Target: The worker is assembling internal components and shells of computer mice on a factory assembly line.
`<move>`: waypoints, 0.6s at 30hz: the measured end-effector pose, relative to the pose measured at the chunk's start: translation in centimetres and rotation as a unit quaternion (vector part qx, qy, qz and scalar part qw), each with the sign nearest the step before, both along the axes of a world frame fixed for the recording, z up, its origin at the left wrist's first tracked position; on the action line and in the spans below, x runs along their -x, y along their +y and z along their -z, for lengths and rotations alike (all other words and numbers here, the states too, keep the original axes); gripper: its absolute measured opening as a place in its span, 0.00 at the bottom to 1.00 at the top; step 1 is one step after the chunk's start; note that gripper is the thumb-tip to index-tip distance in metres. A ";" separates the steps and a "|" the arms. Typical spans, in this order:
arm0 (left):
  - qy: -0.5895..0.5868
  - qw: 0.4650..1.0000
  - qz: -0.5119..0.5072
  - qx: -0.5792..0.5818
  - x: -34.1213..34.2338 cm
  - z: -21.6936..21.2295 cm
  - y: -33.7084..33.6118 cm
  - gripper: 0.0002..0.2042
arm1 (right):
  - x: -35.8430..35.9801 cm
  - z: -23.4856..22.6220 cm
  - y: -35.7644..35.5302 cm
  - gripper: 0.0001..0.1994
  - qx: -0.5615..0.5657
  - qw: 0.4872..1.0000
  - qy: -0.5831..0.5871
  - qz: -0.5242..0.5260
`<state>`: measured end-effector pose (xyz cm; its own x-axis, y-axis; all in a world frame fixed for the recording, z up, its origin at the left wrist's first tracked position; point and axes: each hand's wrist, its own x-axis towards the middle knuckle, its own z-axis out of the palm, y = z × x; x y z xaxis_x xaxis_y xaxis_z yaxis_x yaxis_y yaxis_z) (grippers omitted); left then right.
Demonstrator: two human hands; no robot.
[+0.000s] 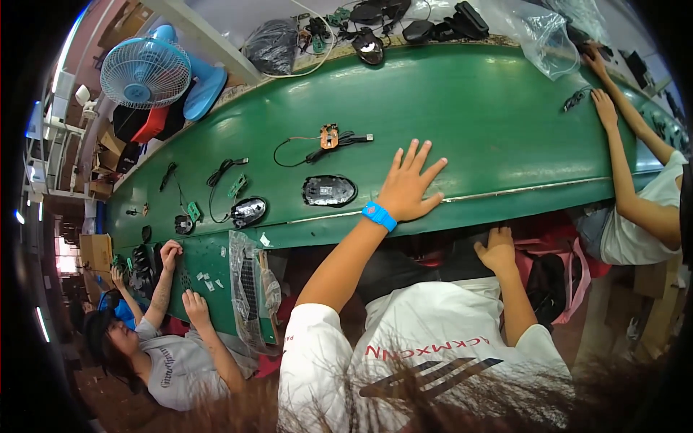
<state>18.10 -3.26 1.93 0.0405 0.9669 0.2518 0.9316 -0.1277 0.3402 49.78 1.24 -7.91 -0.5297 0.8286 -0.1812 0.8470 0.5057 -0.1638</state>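
Note:
My left hand [410, 189], with a blue band at the wrist, lies palm down on the green conveyor belt [462, 101]. Its fingers are spread and it holds nothing. Closest to it, on its left, is a black computer mouse shell [328, 190]. Beyond the shell lies a brown circuit board [329, 137] with a coiled black USB cable [346, 141]. My right hand [498, 251] rests on my lap below the belt's near edge, thumb apart from the fingers, with nothing visible in it.
Farther left are another mouse shell [249, 211], a green circuit board [237, 185] and cables. Co-workers sit at both sides; one has both hands near a cable [576, 99] at right. A blue fan [144, 72] and black mouse parts [368, 47] line the far side.

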 end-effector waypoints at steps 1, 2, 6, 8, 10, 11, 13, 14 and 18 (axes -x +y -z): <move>-0.012 1.000 0.003 0.007 -0.1 -0.2 -0.2 0.32 | 0.6 -2.4 -0.1 0.29 0.047 0.999 0.009 -0.011; -0.024 1.000 0.006 0.015 -0.2 -0.3 -0.4 0.32 | 1.3 -4.8 -0.5 0.28 0.096 0.995 0.019 -0.022; -0.060 0.997 0.009 0.038 -0.1 -0.7 -0.1 0.33 | 3.8 -9.0 -3.0 0.23 0.224 0.958 0.119 -0.133; -0.078 0.996 0.011 0.032 -0.2 -1.0 0.2 0.31 | 5.1 -10.0 -4.5 0.20 0.245 0.926 0.154 -0.244; -0.117 0.993 0.017 0.020 -0.4 -1.3 0.5 0.28 | 7.0 -12.3 -5.0 0.19 0.232 0.899 0.210 -0.305; -0.116 0.993 0.012 0.019 -0.2 -1.0 0.4 0.28 | 7.8 -13.1 -5.1 0.17 0.225 0.866 0.264 -0.360; -0.150 0.989 0.004 -0.012 0.2 -0.3 0.2 0.22 | 9.9 -14.6 -4.4 0.16 0.222 0.851 0.300 -0.370; -0.166 0.986 0.000 -0.029 0.5 -0.3 0.1 0.19 | 11.1 -15.4 -3.8 0.15 0.218 0.836 0.336 -0.376; -0.240 0.969 -0.038 -0.048 0.5 -2.5 -3.9 0.12 | 12.6 -14.5 -0.4 0.10 0.088 0.850 0.462 -0.240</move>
